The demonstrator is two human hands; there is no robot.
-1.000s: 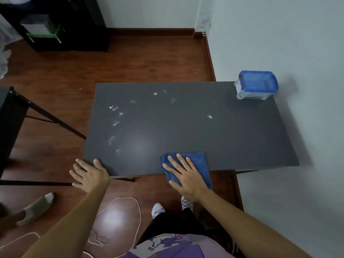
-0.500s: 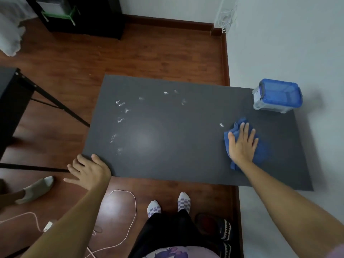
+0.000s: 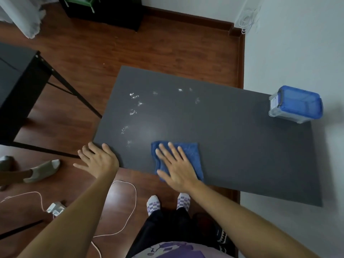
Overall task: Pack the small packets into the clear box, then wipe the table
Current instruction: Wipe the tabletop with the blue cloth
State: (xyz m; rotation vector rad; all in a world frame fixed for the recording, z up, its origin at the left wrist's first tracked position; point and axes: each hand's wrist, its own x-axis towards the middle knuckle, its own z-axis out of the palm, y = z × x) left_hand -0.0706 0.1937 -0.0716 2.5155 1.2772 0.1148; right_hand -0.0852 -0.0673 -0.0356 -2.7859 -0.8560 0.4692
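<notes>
A dark grey table fills the middle of the head view. The clear box, closed with a blue lid, stands at the table's far right corner against the wall. My right hand presses flat, fingers spread, on a folded blue cloth near the table's front edge. My left hand rests with spread fingers on the table's front left corner, holding nothing. Several white smudges mark the left and far part of the tabletop. No packets are visible outside the box.
A white wall runs along the table's right side. A black table stands to the left. Another person's foot is on the wooden floor at left, near a white cable and plug.
My right hand has slid the cloth from the table's right side, near the box, back leftward to the front middle. The left hand stayed on the corner.
</notes>
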